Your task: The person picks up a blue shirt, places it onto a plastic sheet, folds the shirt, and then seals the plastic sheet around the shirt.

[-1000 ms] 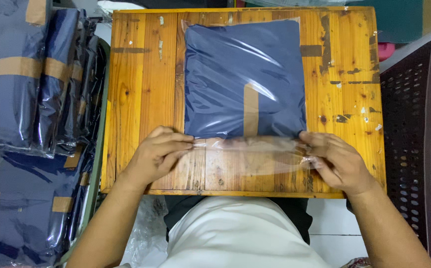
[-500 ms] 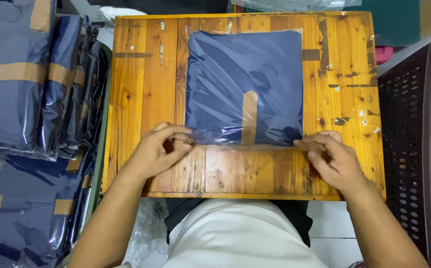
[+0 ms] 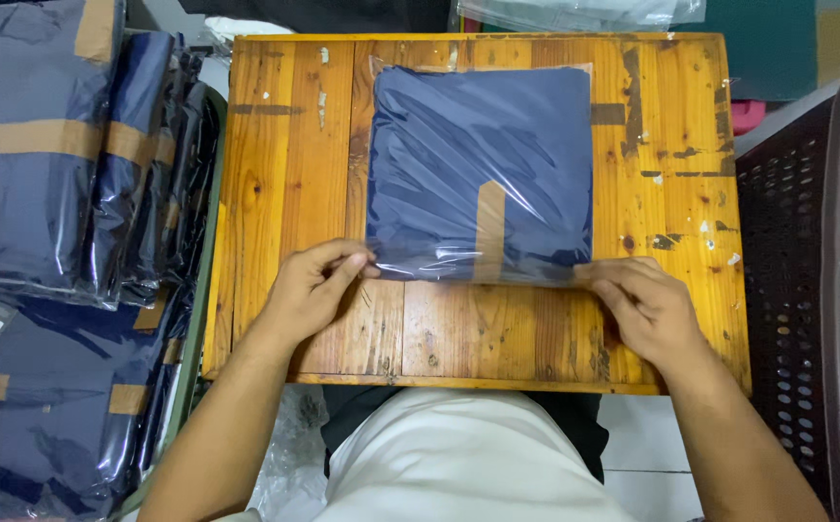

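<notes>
**Both hands pinch the near edge of a bagged navy garment**

Here, closest to the camera, the person's white-clad lap sits against the near edge of the wooden table (image 3: 275,193), whose orange planks are scuffed and flecked with bits of tape. The left hand (image 3: 309,290) rests on the boards with thumb and fingers closed on the near left corner of the clear plastic bag (image 3: 483,174). The right hand (image 3: 647,309) does the same at the near right corner, fingertips pressed to the plastic's edge; whether it truly grips the film or only pins it down is hard to tell from this angle.

The bag lies flat on the middle of the table, its far edge close to the table's far side. Inside is a folded navy garment with a tan strip (image 3: 489,227) running up from the near edge.

Left of the table stand stacks of similar bagged navy garments (image 3: 43,155), banded with tan strips. On the right is a dark perforated basket (image 3: 807,290).
</notes>
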